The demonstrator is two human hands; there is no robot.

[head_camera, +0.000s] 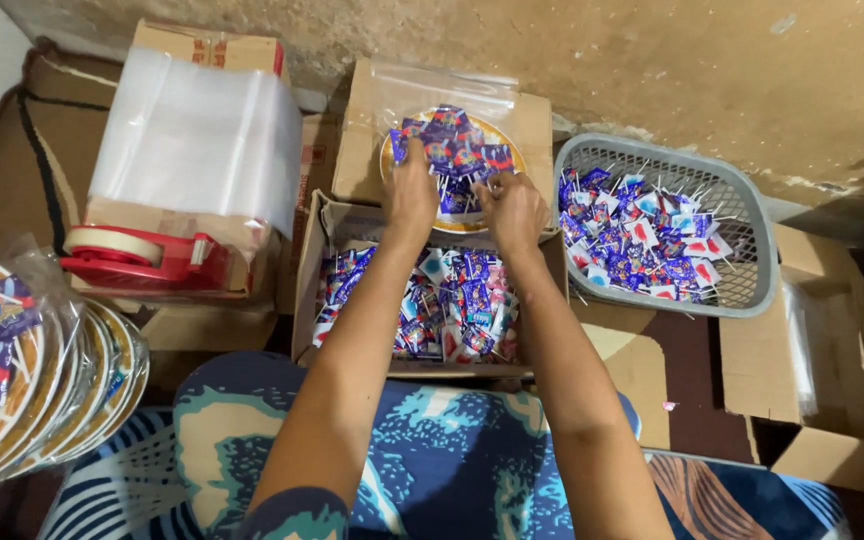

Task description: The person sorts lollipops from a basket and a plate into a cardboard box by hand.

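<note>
Both hands are arranging wrapped lollipops on a round yellow cardboard disc.

The left hand (pixel 410 190) and right hand (pixel 512 205) are pressing purple-and-blue wrapped lollipops (pixel 457 150) onto the round yellow cardboard disc (pixel 497 135), fingers curled over them. It is lying on a clear plastic bag (pixel 442 85) atop a brown cardboard box (pixel 357 150); sweets could slide off. The fingertips seem hidden, so the exact grip is unclear.

Both bare forearms stretch forward side by side. The left hand (pixel 410 190) and right hand (pixel 512 208) sit close together, palms down, fingers curled and working at something beneath.
</note>
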